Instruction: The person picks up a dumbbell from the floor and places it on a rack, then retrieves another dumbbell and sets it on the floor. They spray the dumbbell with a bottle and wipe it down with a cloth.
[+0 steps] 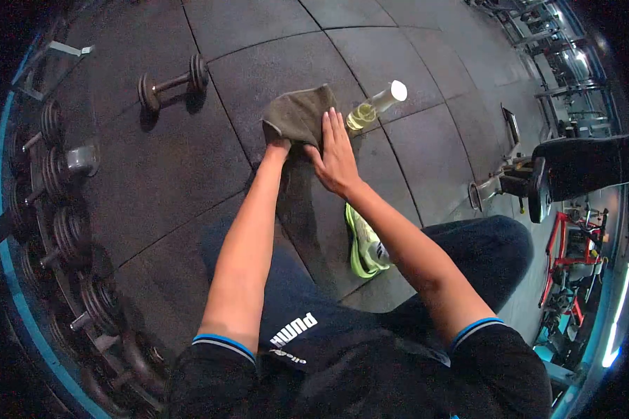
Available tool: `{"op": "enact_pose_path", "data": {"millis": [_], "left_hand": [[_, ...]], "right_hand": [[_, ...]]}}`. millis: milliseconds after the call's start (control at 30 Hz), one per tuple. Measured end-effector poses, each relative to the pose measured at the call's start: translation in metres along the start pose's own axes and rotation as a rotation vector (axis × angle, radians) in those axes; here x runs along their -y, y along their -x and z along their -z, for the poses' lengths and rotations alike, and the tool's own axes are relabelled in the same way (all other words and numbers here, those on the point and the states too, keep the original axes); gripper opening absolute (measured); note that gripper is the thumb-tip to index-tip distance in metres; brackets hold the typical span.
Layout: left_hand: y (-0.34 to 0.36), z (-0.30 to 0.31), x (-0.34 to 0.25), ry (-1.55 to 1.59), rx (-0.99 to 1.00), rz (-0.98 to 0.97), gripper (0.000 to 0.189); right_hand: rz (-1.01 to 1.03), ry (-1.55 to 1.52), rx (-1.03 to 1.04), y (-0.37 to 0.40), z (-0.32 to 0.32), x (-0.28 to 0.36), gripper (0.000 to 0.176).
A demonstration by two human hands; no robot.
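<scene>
A brown-grey cloth (297,115) is draped over my left hand (279,146), whose fingers are hidden beneath it. My right hand (335,157) lies against the cloth's right edge, fingers stretched out and pointing away from me, thumb apart. Just right of my right fingertips stands a clear bottle (374,109) with yellowish liquid and a white top. Both hands are above the dark tiled floor (272,70).
A dumbbell (172,84) lies on the floor at the upper left. A rack of dumbbells (70,237) lines the left side. My green-and-white shoe (365,244) is below my right hand. A black padded bench (583,167) and gym machines stand at the right.
</scene>
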State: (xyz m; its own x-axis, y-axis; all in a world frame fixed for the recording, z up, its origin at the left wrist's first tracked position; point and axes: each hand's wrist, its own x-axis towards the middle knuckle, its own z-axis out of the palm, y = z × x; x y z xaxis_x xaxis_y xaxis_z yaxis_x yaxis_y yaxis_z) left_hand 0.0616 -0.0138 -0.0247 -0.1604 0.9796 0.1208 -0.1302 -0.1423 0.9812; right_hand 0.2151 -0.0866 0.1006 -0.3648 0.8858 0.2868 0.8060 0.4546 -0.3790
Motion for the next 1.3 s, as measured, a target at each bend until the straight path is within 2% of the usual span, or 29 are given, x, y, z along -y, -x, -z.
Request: {"op": "enact_pose_path", "data": {"millis": [67,133,200,233,300,367,433,500,600,633,733,800,833,933,1000,1033,1133,1167,1233,1300], "left_hand": [[0.005,-0.004,-0.024,0.021,0.032,-0.032,0.047],[0.008,-0.007,-0.027,-0.112,-0.012,-0.093,0.047],[0.005,-0.008,-0.014,-0.403,-0.09,-0.181,0.046],[0.004,-0.012,-0.032,-0.108,-0.081,0.024,0.043],[-0.015,-0.013,-0.043,-0.675,0.191,0.303,0.042],[-0.002,-0.012,-0.08,-0.815,0.301,0.418,0.043],[0.017,-0.018,-0.067,-0.711,0.008,-0.024,0.04],[0.017,-0.024,-0.035,-0.543,-0.134,-0.451,0.039],[0.011,-0.018,-0.044,-0.284,0.001,-0.235,0.044],[0.016,-0.015,-0.055,-0.33,0.043,-0.244,0.048],[0.014,-0.013,-0.04,-0.584,-0.018,-0.346,0.044],[0.019,-0.022,-0.068,-0.726,-0.017,0.025,0.044],[0.013,-0.02,-0.078,-0.802,0.069,0.224,0.044],[0.022,-0.021,-0.055,-0.573,-0.079,-0.015,0.043],[0.016,-0.019,-0.058,-0.243,-0.035,-0.127,0.043],[0.019,-0.023,-0.065,-0.157,-0.086,0.02,0.041],[0.018,-0.017,-0.07,-0.131,0.098,-0.062,0.041],[0.017,-0.008,-0.03,-0.412,-0.118,0.046,0.044],[0.012,-0.003,-0.048,-0.696,-0.025,0.268,0.049],[0.012,-0.003,-0.058,-0.736,-0.028,0.281,0.052]], "right_hand": [[0.004,0.018,0.01,-0.003,-0.002,-0.007,0.088],[0.058,0.022,-0.002,-0.028,-0.005,-0.021,0.09],[0.054,0.029,0.029,-0.05,-0.007,-0.031,0.088],[0.058,0.015,0.051,-0.064,-0.004,-0.033,0.086],[0.08,0.019,0.067,-0.085,-0.001,-0.038,0.078],[0.13,0.03,0.011,-0.074,-0.01,-0.05,0.076],[0.142,0.046,-0.038,-0.063,-0.009,-0.044,0.069],[0.124,0.056,-0.006,-0.025,0.004,-0.029,0.068],[0.122,0.035,0.09,0.001,0.017,-0.022,0.068],[0.127,0.019,0.122,0.001,0.02,-0.023,0.068],[0.183,-0.018,0.151,-0.047,0.016,-0.041,0.063],[0.182,-0.07,0.12,-0.063,0.009,-0.049,0.062],[0.172,-0.077,0.118,-0.066,0.007,-0.049,0.062],[0.181,-0.1,0.02,-0.032,0.016,-0.042,0.064],[0.125,-0.017,0.069,0.004,0.026,-0.041,0.067],[0.114,-0.034,0.076,0.0,0.03,-0.044,0.065],[0.104,-0.13,0.114,-0.039,0.021,-0.05,0.061],[0.099,-0.202,0.128,-0.065,0.009,-0.06,0.061],[0.019,-0.396,0.227,-0.081,0.01,-0.062,0.067],[0.082,-0.262,0.032,-0.053,0.007,-0.055,0.071]]}}
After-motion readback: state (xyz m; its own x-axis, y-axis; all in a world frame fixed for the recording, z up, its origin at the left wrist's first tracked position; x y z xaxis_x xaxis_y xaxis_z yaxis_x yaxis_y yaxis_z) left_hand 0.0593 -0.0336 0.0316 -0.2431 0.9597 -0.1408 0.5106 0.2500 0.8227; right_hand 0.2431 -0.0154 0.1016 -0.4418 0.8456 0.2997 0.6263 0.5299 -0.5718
